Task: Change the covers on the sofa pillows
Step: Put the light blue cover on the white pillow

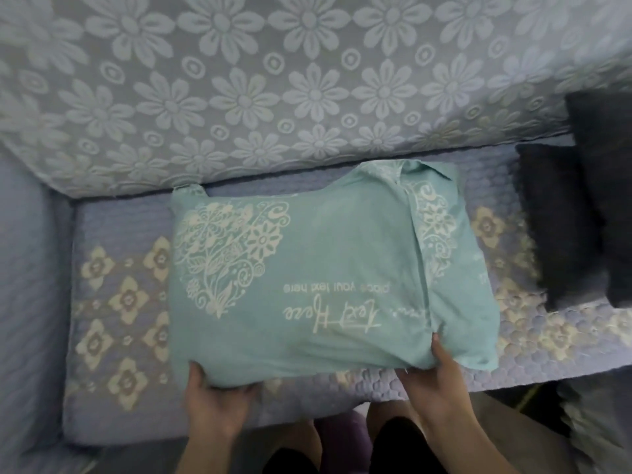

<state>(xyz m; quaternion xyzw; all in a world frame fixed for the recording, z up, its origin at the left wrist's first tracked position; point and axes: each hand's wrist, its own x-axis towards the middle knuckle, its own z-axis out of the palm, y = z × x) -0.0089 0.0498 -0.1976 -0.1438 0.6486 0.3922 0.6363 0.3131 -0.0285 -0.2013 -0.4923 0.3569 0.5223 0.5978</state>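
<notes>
So the teal pillow (318, 268) is lying flat on the sofa seat (113, 302), pretty much dead center, long side running 9 to 3 o'clock. Its cover has a white floral heart print toward 9 o'clock and some upside-down script text toward 6 o'clock. Over at the 3 o'clock end the cover is folded over itself in a flap (441, 234), kinda rumpled, with more of the floral print showing on it.

Both hands are on the near edge of the pillow. The left hand (213, 401) is at about 7 o'clock, gripping the bottom left corner with the thumb up on top of the fabric and the fingers tucked underneath. The right hand (434, 381) is at about 5 o'clock, thumb lying on top right where the flap's fold line meets the near edge, fingers reaching under the pillow, so I can't see how much they curl, but it looks like it's holding that edge too.

The seat is covered in a lavender quilted throw with cream flower shapes. The sofa back (273, 80) at 12 o'clock has a grey cover with pale daisy pattern. 2 dark cushions (561, 217) stand leaning together at 3 o'clock, well apart from the pillow's flap end.
</notes>
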